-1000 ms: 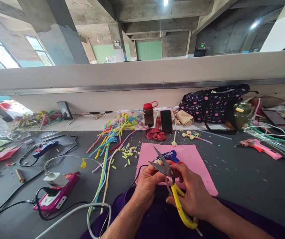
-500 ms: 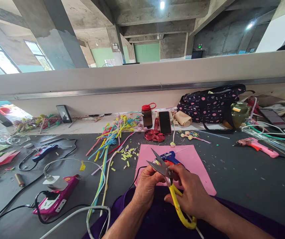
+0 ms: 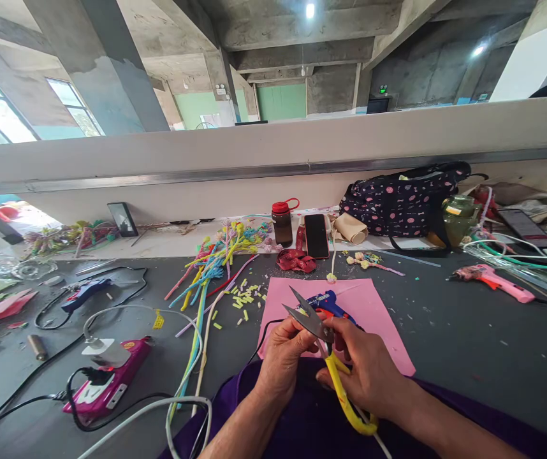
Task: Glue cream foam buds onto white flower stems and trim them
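Note:
My right hand (image 3: 366, 363) grips scissors (image 3: 319, 328) with yellow-wrapped handles, their blades parted and pointing up and left. Close beside the blades, my left hand (image 3: 280, 357) is closed in a pinch on a thin pale stem (image 3: 382, 445). This stem passes under the scissors and comes out below the yellow handle; its upper end is mostly hidden by fingers and blades. Just beyond both hands, a blue glue gun (image 3: 329, 302) lies on a pink sheet (image 3: 383, 319).
Left of the sheet lie cut pale-yellow bits (image 3: 245, 294) and colourful fuzzy stems (image 3: 213, 268). A magenta power strip (image 3: 106, 382) with cables sits at left. Behind stand a red-capped bottle (image 3: 282, 223), a phone (image 3: 317, 236) and a patterned bag (image 3: 398, 201). A pink glue gun (image 3: 493, 280) lies right.
The scissor blades have closed slightly, the lower tip shifting a little up and right. Both hands stay in nearly the same place.

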{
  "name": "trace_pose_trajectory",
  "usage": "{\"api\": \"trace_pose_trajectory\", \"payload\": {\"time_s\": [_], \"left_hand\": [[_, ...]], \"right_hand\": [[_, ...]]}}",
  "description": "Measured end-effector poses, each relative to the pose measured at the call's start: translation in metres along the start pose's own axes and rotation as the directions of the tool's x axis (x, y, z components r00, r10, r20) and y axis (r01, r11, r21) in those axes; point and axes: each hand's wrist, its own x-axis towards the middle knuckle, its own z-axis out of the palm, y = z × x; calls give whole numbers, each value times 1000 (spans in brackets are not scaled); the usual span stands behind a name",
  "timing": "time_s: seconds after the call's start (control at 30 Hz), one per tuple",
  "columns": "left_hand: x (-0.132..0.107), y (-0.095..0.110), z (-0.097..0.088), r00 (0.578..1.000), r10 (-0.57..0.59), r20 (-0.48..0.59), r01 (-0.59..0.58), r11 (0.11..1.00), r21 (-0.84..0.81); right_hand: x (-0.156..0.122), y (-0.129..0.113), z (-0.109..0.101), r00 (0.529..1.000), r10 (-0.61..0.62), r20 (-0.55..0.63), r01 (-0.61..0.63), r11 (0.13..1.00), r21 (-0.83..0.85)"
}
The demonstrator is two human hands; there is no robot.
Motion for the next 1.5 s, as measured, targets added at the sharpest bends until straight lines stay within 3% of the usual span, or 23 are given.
{"api": "trace_pose_trajectory", "payload": {"time_s": [1.5], "left_hand": [[0, 5, -3, 1000, 10, -7, -10, 999, 46]], "right_hand": [[1, 0, -3, 998, -57, 5, 58, 998, -33]]}}
